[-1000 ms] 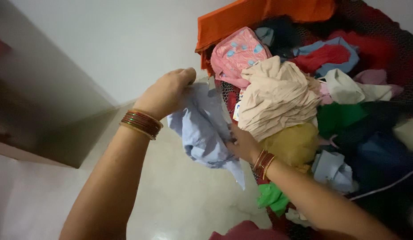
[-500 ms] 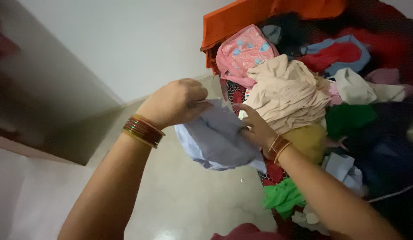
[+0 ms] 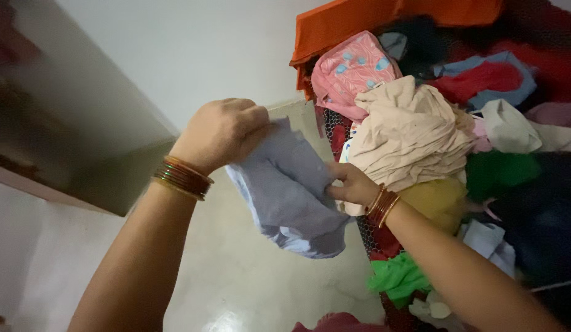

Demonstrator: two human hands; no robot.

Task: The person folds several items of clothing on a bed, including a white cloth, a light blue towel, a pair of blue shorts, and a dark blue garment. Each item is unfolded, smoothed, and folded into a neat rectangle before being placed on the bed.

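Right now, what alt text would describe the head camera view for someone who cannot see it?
Two bare hands hold a crumpled light blue cloth above a pale floor: the left hand grips its top edge, the right hand pinches its side. Beside them, a pile of mixed coloured clothes fills the right.

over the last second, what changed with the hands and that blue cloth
Both hands kept their grip on the light blue cloth. The left hand drew its edge up and outward, and the right hand shifted its pinch to the cloth's right edge, so the bunched cloth now hangs more spread over the floor. The clothes pile looks unchanged.
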